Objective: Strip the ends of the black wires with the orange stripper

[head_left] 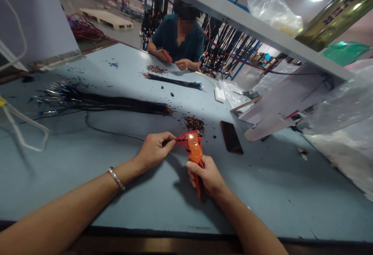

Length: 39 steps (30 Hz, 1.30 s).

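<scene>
My right hand (205, 175) is closed around the handles of an orange wire stripper (193, 149), held just above the blue table (87, 169). My left hand (155, 149) pinches a thin dark wire, its end fed into the stripper's jaws. A little behind the tool lies a small heap of stripped insulation bits (194, 123). A long bundle of black wires (101, 103) stretches across the table to the left.
A black phone (231, 137) lies right of the tool. Across the table a person in a dark teal shirt (177, 39) works with a red tool beside another wire bundle (175, 81). Plastic bags (344, 130) and a slanted grey shelf (262, 26) fill the right side.
</scene>
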Each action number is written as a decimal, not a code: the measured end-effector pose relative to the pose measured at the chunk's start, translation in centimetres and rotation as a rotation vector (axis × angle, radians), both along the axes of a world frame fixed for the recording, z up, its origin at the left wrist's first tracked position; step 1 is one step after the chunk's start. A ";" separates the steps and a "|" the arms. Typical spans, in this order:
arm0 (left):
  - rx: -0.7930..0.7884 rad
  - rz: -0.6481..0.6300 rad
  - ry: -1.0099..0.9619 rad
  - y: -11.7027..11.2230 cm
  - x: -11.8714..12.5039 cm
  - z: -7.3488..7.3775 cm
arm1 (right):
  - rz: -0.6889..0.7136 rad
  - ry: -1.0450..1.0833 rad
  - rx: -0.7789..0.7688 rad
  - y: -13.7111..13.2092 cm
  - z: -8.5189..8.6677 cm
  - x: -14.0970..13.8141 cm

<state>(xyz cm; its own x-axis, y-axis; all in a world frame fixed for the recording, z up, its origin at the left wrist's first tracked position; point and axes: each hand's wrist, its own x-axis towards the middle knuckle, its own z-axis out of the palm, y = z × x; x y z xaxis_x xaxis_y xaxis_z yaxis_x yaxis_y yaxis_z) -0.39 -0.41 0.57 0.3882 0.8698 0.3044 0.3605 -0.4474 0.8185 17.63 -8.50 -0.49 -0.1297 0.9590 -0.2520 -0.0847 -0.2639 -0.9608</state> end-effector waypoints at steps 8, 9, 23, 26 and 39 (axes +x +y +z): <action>-0.029 -0.008 0.019 0.2 0.1 0.0 | 0.023 0.047 -0.025 0.3 0.1 0.2; -0.031 -0.008 0.021 0.2 0.1 0.0 | 0.021 0.061 -0.028 0.3 0.1 0.2; -0.068 0.092 0.073 0.5 -0.4 0.4 | -0.079 0.170 -0.108 0.8 0.3 1.5; -0.097 0.143 0.048 0.7 -0.9 0.5 | -0.166 0.220 -0.108 1.1 0.6 2.2; -0.084 0.107 0.023 0.4 -0.7 0.1 | 0.062 0.257 -0.085 0.4 1.1 2.0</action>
<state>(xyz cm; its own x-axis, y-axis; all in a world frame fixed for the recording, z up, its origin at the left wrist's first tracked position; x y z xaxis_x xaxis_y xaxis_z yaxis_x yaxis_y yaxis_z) -1.12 0.02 0.66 0.2975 0.9288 0.2209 0.4214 -0.3353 0.8426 19.60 -8.11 0.63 -0.2580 0.9241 -0.2819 -0.3042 -0.3547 -0.8841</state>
